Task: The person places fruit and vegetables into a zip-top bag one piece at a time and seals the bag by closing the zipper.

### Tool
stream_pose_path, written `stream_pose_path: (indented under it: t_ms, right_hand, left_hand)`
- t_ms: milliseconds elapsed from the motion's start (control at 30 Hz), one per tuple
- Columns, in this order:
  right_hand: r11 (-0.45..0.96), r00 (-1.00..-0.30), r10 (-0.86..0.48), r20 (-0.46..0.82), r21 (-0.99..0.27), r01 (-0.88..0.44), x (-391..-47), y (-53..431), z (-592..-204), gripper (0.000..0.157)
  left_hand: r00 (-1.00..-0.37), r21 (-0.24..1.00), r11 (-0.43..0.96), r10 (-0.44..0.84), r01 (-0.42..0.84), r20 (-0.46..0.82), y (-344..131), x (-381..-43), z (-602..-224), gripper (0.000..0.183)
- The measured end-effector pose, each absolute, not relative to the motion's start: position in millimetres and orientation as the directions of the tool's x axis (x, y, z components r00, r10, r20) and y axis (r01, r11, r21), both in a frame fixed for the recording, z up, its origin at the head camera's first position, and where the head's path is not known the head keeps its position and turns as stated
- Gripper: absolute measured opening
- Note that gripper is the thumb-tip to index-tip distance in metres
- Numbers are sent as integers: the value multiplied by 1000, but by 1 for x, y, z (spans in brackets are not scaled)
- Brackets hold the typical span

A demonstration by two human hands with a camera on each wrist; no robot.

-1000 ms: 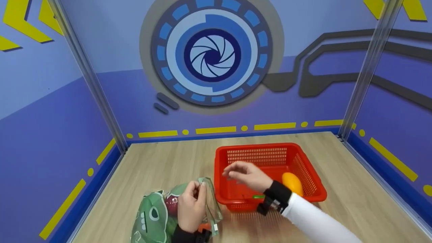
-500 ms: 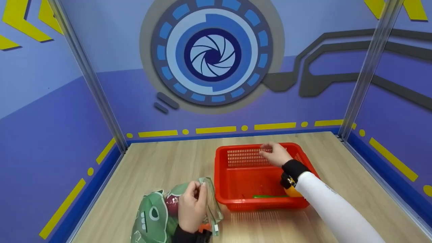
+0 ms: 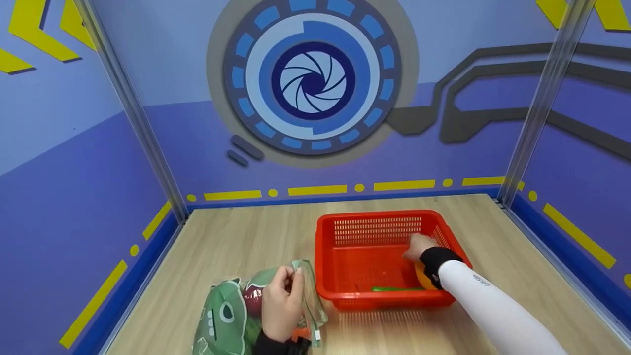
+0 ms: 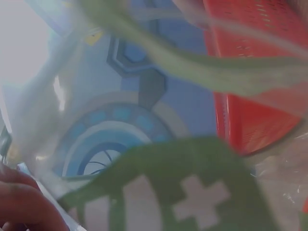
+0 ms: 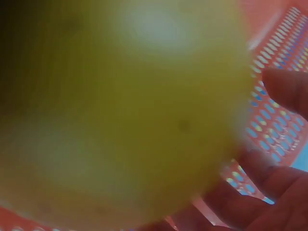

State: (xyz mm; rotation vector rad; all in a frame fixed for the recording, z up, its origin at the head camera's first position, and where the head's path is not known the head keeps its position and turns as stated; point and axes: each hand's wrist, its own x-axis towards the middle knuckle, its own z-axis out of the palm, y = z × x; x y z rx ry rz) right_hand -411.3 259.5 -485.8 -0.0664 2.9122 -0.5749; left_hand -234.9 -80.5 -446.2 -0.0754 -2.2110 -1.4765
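My left hand (image 3: 282, 303) pinches the upper edge of a green, partly clear plastic bag (image 3: 222, 315) printed with a monster face. Through its film show a shiny dark red round thing (image 3: 253, 298) and a bit of something orange (image 3: 299, 334). Inside the red basket (image 3: 323, 246), my right hand (image 3: 423, 244) reaches down at the far end of a mango (image 3: 423, 277), which the wrist partly covers. Up close in the right wrist view, the mango (image 5: 144, 106) fills much of the picture, with spread fingers (image 5: 276, 180) beside and partly behind it and the thumb slightly apart.
A long thin green thing (image 3: 394, 289) lies along the basket's near wall. The basket stands just right of the bag on a wooden table (image 3: 246, 236). Blue and purple panels (image 3: 172, 148) rise behind and at both sides.
My right hand has moved right from over the basket's left part, then down to the mango. The left hand and bag have stayed in place.
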Motion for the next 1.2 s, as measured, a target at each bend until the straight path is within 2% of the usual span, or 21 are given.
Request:
stream_pose_path:
  t_ms: [167,400,533,733,967,1200]
  right_hand:
    - [924,-974,-91,-208,-383,-5,-411,260,-490,25]
    - [880,-955,-180,-237,-473,-48,-405,253,-485,40]
    - [902,-952,-191,-241,-425,-73,-401,253,-480,46]
    - [923,-938,-143,-315,-384,-12,-393,254,-482,40]
    - [915,-935,-138,-326,-403,5,-389,257,-481,46]
    - [916,-949,-148,-278,-400,-26,-396,261,-487,37]
  left_hand:
    - [-880,853,423,-216,305,422,-80,-237,-446,20]
    - [-888,859,415,-209,300,411,-79,-236,-445,20]
    - [-877,851,426,-219,308,427,-78,-237,-446,21]
    - [-883,857,420,-219,299,415,-77,-236,-444,22]
    - [-901,872,411,-216,265,376,-78,-235,-444,22]
    - [-893,863,418,-212,284,397,-79,-235,-445,22]
